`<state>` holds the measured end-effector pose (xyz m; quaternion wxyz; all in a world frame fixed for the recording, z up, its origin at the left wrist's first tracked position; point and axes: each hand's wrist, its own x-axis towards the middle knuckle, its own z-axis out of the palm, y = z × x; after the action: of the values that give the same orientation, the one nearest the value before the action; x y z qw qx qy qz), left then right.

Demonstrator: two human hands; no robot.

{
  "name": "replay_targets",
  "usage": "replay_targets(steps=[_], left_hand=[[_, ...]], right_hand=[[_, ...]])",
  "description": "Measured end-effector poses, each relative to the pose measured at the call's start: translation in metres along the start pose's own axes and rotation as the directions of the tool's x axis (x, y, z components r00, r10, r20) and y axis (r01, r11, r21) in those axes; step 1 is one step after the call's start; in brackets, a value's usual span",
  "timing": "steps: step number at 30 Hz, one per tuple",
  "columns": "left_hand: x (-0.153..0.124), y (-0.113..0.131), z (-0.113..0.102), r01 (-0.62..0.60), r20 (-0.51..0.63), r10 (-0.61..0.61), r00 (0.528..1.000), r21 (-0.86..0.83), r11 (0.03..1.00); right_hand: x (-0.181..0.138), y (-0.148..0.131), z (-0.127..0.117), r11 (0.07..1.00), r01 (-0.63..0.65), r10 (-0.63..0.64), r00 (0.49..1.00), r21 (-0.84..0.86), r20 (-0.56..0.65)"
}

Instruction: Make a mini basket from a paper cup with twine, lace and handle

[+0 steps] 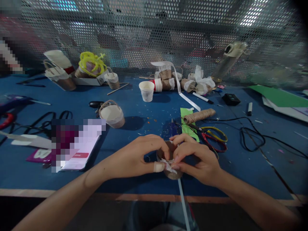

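Cup (173,175) near the table's (134,185) front edge: your left hand (139,155) is gripping its rim, your right hand (201,159) is pinching the white lace (171,169) bunched against it, so you're risking torn or crooked lace if either is tugging unevenly.

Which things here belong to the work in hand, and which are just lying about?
In hand, or likely supplies:
- brown cup
- white trim
- twine roll
- scissors

Probably just lying about:
- phone
- black box
- green sheet
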<state>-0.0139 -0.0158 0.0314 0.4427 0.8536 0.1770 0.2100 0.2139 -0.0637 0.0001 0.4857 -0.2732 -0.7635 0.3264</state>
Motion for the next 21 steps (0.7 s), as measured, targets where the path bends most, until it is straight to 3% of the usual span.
replay_targets(steps=[6, 10, 16, 21], left_hand=[[-0.001, 0.001, -0.002, 0.006, -0.099, 0.004, 0.995, 0.101, 0.995], [0.000, -0.003, -0.001, 0.006, -0.139, 0.015, 0.990, 0.149, 0.989], [0.003, -0.007, 0.004, 0.038, -0.193, -0.012, 0.981, 0.129, 0.991], [0.001, -0.010, 0.005, 0.091, -0.219, -0.058, 0.974, 0.145, 0.985]], right_hand=[[0.007, -0.004, -0.002, 0.985, 0.086, -0.084, 0.996, -0.152, 0.021], [0.005, -0.004, 0.002, 0.965, 0.037, -0.051, 0.998, -0.261, -0.046], [0.002, 0.000, 0.004, 0.963, -0.066, 0.039, 0.994, -0.261, -0.106], [0.004, 0.000, 0.003, 0.950, -0.054, 0.004, 0.987, -0.306, -0.159]])
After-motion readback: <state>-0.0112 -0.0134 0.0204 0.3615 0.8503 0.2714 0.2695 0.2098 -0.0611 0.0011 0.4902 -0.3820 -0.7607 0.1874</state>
